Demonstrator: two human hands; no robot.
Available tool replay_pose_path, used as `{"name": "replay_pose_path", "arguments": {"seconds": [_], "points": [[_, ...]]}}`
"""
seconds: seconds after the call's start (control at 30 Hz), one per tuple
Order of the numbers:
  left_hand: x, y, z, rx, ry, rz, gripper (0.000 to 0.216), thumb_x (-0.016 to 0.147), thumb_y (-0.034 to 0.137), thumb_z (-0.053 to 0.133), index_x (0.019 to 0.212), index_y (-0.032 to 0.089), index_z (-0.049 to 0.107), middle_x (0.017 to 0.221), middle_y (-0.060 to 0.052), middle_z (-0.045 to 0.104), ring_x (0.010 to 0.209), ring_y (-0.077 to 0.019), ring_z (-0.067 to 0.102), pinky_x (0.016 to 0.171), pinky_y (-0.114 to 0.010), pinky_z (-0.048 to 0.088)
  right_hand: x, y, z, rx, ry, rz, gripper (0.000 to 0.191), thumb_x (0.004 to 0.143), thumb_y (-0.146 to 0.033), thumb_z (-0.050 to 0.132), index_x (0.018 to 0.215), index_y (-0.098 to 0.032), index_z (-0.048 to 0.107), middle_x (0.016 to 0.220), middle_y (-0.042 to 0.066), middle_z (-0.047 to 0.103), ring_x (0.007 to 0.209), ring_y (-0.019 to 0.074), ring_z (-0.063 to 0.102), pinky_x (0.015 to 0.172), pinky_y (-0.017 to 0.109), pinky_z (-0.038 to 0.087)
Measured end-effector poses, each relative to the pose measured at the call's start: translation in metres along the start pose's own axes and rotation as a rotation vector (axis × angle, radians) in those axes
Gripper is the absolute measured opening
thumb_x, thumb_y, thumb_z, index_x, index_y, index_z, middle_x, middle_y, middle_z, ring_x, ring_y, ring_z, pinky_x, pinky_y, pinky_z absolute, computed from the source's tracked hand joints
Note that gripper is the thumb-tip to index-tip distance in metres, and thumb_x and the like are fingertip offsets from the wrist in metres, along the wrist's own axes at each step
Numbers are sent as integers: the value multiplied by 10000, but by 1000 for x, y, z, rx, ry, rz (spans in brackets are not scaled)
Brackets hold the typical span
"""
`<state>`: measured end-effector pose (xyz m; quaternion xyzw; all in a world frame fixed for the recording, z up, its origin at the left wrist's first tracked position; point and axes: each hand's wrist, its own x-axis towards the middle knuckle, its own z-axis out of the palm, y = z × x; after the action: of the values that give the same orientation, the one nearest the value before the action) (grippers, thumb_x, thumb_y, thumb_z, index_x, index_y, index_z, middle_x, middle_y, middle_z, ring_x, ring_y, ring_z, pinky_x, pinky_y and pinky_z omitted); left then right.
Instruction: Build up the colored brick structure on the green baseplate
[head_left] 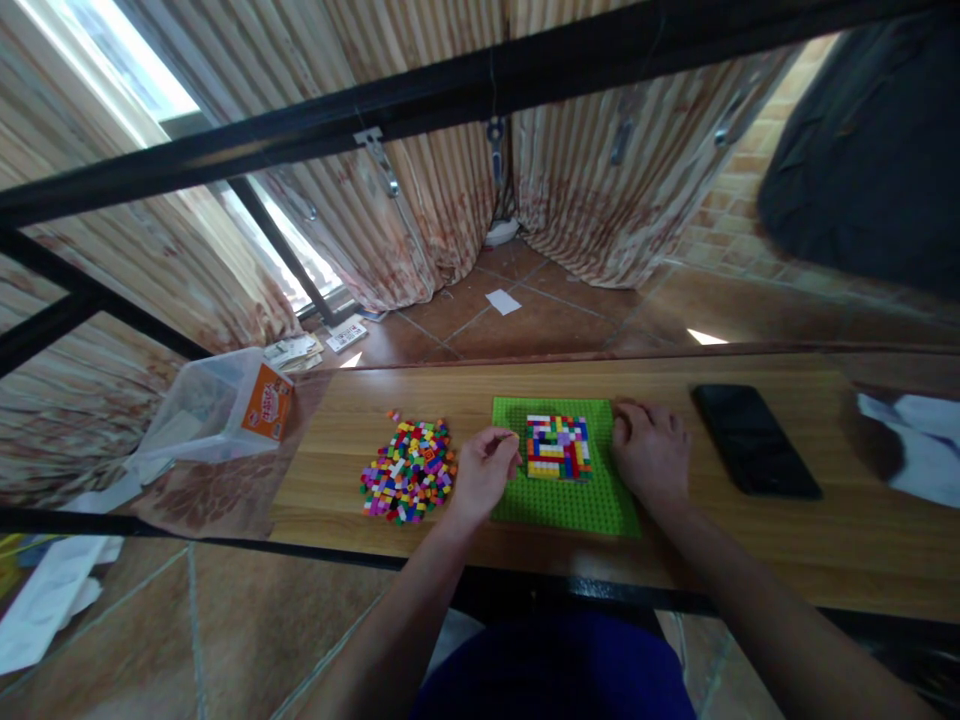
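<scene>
A green baseplate [570, 500] lies flat on the wooden table [825, 540], with a block of coloured bricks [557, 446] pressed onto its upper middle. My left hand [484, 472] hovers over the plate's left edge, fingers pinched together on something too small to make out. To its left lies a heap of loose coloured bricks [409, 470]. My right hand [651, 450] rests curled on the plate's right edge, fingers folded down against it.
A black phone [754, 440] lies right of the baseplate. A clear plastic tub [217, 405] with an orange label lies tipped at the table's left end. White cloth [919, 440] sits at the far right. A black metal frame [450, 100] crosses overhead.
</scene>
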<state>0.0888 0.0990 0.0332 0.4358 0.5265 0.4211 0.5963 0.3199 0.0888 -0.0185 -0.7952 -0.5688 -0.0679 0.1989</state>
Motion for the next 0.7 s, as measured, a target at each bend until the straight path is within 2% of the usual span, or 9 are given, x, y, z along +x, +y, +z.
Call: {"name": "replay_pose_path", "arguments": {"seconds": [0.17, 0.37, 0.53, 0.7], "points": [[-2, 6, -5, -290, -25, -259, 244, 628, 337, 744, 729, 155, 618, 662, 20, 600, 551, -68, 524, 542, -202, 453, 0, 0, 0, -4, 1, 11, 348, 937, -304, 406, 1116, -189, 682, 1150, 129, 621, 997, 276, 489, 792, 378, 324], [2, 13, -9, -401, -18, -368, 176, 627, 275, 715, 705, 151, 618, 675, 16, 593, 550, -54, 500, 506, -177, 417, -1, 0, 0, 6, 10, 0, 359, 945, -306, 394, 1117, -186, 685, 1150, 124, 632, 1013, 276, 496, 805, 384, 338], [3, 13, -6, -370, -24, -307, 207, 582, 266, 768, 686, 145, 638, 620, 32, 562, 528, -47, 468, 482, -177, 351, -1, 1, -1, 22, 10, -1, 356, 936, -298, 400, 1110, -183, 688, 1146, 128, 627, 1006, 275, 498, 803, 386, 341], [6, 7, 2, -116, 10, -98, 164, 614, 271, 743, 722, 153, 707, 520, 50, 537, 462, -56, 415, 466, -205, 290, 0, 0, -1, 39, 3, 7, 348, 931, -293, 409, 1109, -195, 691, 1138, 126, 629, 999, 275, 496, 804, 388, 335]]}}
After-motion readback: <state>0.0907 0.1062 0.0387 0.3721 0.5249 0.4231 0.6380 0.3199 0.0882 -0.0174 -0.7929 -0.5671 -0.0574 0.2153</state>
